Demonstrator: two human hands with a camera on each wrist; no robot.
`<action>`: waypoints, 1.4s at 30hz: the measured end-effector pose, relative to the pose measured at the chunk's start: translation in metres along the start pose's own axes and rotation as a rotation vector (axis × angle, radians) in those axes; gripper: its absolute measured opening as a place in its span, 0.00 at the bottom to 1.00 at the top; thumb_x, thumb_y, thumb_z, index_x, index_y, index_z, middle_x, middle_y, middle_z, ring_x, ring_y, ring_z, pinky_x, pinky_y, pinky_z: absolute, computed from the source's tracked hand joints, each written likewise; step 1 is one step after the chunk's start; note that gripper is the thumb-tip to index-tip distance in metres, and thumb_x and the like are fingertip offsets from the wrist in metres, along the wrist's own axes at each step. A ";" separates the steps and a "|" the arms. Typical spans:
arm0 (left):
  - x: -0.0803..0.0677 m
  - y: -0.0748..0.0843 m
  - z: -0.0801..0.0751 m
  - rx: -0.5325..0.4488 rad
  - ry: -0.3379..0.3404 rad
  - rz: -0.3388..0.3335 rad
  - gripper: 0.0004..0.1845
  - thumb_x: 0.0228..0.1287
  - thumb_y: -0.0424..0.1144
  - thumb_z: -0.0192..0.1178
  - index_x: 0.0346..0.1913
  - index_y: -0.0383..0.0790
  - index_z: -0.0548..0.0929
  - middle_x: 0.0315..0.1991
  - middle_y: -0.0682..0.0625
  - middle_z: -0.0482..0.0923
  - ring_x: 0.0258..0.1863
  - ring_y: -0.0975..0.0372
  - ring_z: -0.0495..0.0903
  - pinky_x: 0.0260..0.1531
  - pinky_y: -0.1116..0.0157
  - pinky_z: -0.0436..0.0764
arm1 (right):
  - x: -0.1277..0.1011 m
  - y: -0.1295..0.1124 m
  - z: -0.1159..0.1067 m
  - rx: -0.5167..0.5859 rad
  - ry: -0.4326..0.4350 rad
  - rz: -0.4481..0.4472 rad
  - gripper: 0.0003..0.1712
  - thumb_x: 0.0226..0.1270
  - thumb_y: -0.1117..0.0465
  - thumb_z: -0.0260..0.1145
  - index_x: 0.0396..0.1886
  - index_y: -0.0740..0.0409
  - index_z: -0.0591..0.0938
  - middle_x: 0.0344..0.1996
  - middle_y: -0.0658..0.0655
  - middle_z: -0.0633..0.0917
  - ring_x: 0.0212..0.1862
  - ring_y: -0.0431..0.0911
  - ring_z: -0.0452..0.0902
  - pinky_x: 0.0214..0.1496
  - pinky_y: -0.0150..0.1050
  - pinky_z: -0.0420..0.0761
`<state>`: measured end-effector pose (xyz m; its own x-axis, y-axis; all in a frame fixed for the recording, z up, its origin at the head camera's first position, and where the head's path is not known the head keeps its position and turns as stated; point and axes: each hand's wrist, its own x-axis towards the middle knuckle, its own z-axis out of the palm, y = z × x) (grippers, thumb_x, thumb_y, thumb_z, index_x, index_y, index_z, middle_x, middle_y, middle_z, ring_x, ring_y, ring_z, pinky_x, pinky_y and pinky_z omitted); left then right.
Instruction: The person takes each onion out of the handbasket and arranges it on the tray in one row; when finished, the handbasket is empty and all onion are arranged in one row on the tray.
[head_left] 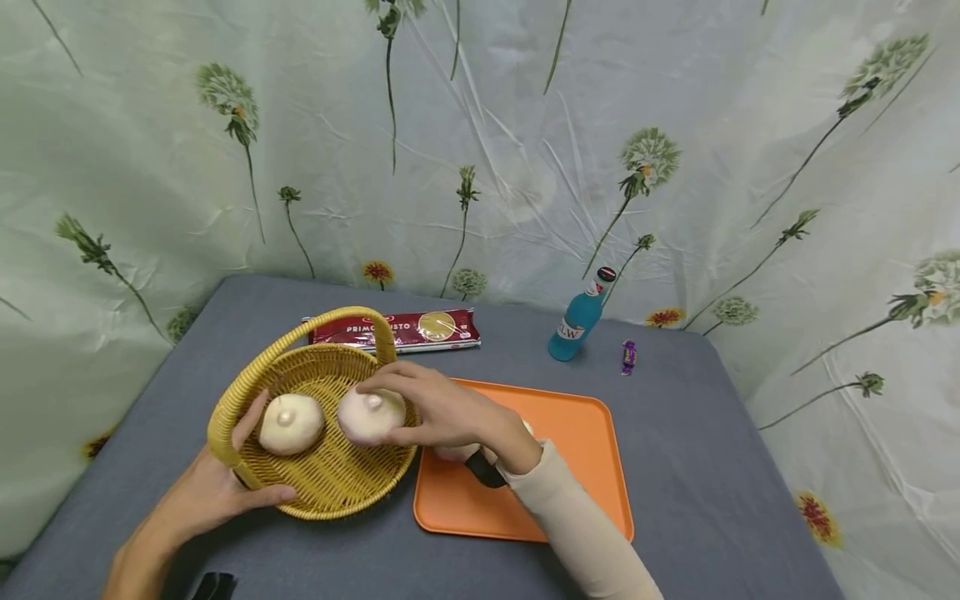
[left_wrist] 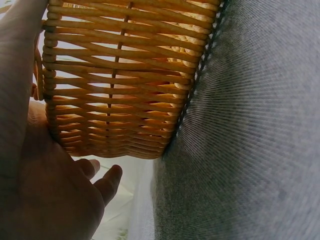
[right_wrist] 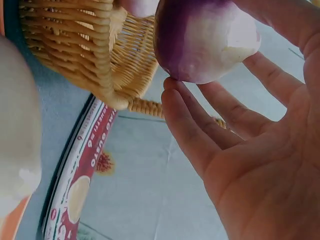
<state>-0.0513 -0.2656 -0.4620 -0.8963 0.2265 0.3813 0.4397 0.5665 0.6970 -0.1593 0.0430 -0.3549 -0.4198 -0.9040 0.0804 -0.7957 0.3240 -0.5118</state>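
Fingertips of the right hand (head_left: 450, 412) loosely grip a round, pale, purple-tinged bun (head_left: 370, 416) over the basket (head_left: 330, 479).

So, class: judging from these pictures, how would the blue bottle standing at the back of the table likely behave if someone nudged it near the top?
The blue bottle is tall and narrow on a small base, so a high push would probably tip it. Its round body suggests it would then roll across the grey table. It looks smooth and glossy, so possibly slippery to grip.
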 end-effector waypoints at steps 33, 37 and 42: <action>0.001 -0.001 0.001 -0.019 -0.005 -0.002 0.75 0.27 0.32 0.86 0.80 0.36 0.46 0.73 0.22 0.50 0.70 0.81 0.46 0.61 0.87 0.46 | -0.062 0.021 -0.005 0.094 0.140 0.143 0.33 0.66 0.53 0.72 0.70 0.47 0.74 0.66 0.49 0.73 0.68 0.42 0.67 0.67 0.43 0.73; 0.001 -0.002 0.002 -0.014 -0.003 0.006 0.75 0.27 0.33 0.86 0.80 0.36 0.46 0.73 0.22 0.50 0.71 0.80 0.46 0.62 0.86 0.46 | -0.071 0.022 -0.005 0.079 0.158 0.153 0.34 0.66 0.53 0.72 0.70 0.46 0.73 0.66 0.49 0.73 0.68 0.42 0.67 0.67 0.45 0.73; 0.001 0.000 0.001 -0.017 -0.001 0.001 0.75 0.27 0.32 0.85 0.80 0.36 0.46 0.74 0.23 0.50 0.71 0.80 0.46 0.62 0.86 0.46 | -0.083 0.024 -0.005 0.080 0.179 0.176 0.33 0.66 0.54 0.72 0.70 0.45 0.73 0.67 0.49 0.72 0.69 0.43 0.67 0.67 0.47 0.73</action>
<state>-0.0518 -0.2645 -0.4626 -0.8961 0.2279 0.3808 0.4411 0.5526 0.7071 -0.1458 0.1270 -0.3691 -0.6250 -0.7696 0.1309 -0.6694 0.4421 -0.5971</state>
